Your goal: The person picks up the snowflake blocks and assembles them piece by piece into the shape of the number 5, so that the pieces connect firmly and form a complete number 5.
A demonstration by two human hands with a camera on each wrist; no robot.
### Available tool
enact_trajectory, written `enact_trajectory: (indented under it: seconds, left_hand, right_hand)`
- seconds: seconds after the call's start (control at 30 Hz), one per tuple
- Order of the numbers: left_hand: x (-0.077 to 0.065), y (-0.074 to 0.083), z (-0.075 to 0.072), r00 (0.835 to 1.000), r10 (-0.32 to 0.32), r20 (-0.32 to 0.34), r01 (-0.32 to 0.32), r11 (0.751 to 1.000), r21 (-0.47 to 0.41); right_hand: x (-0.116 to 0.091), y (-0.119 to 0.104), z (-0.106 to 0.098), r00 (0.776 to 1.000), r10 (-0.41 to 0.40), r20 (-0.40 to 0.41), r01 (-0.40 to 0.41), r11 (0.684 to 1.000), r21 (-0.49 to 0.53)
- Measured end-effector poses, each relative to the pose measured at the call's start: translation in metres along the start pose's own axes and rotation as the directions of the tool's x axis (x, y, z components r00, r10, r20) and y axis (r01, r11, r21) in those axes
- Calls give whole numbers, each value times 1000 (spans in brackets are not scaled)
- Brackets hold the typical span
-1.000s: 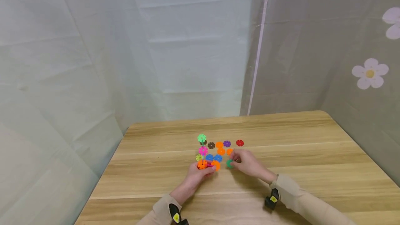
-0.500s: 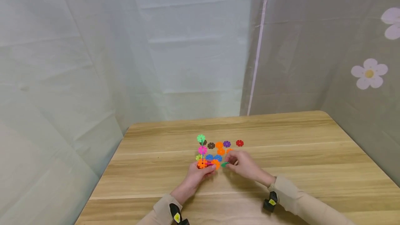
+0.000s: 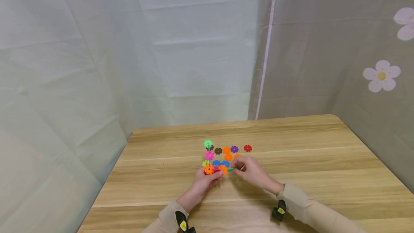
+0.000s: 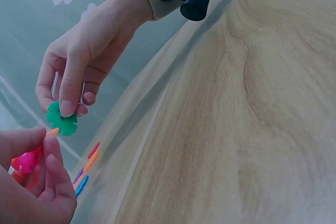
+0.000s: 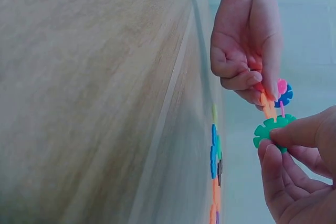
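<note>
- Left hand [image 3: 202,184]: thumb and fingers pinch the orange disc [image 3: 223,168], right end of the joined disc piece [image 3: 209,155].
- Right hand [image 3: 253,170]: pinches the green disc [image 4: 64,125] between thumb and fingers.
- Key relation: green disc sits between the hands, at the orange disc's right edge. Head view shows green edge-on, orange face-on, so planes cross. Rims touching or nearly; can't tell if slots engage.
- Green is round, no long axis. Joined piece is L-shaped: long arm runs up the head view from the left hand, short arm points toward the right hand.
- No container visible. Loose blue discs [image 3: 216,163], brown disc [image 3: 218,151], purple disc [image 3: 234,149] and red disc [image 3: 247,148] lie on the tabletop [image 3: 307,154] beyond the hands.
</note>
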State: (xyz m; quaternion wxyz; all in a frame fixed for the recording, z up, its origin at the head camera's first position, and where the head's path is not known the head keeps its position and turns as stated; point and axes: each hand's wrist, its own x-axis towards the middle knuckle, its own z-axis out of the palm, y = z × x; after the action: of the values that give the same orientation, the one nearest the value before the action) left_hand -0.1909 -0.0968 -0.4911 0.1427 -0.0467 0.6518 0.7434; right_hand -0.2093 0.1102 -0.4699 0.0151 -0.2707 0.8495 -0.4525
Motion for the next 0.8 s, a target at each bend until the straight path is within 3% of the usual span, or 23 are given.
enact_trajectory:
  seconds: [0.23, 0.4, 0.6, 0.8]
  left_hand:
    - [-1, 0, 1, 1000, 1, -7, -1, 1000, -8]
    - [-2, 0, 1, 1000, -5, -2, 5, 999, -39]
    - [-4, 3, 2, 1000, 0, 17, 1, 998, -69]
    - [-6, 2, 4, 998, 6, 56, 0, 994, -108]
  right_hand:
    - [-1, -2, 1, 1000, -1, -6, 1, 1000, 31]
    - [-3, 0, 4, 999, -50, 4, 50, 997, 65]
    - [-5, 2, 6, 996, -90, -13, 91, 991, 96]
    - [-6, 0, 4, 997, -77, 4, 76, 989, 124]
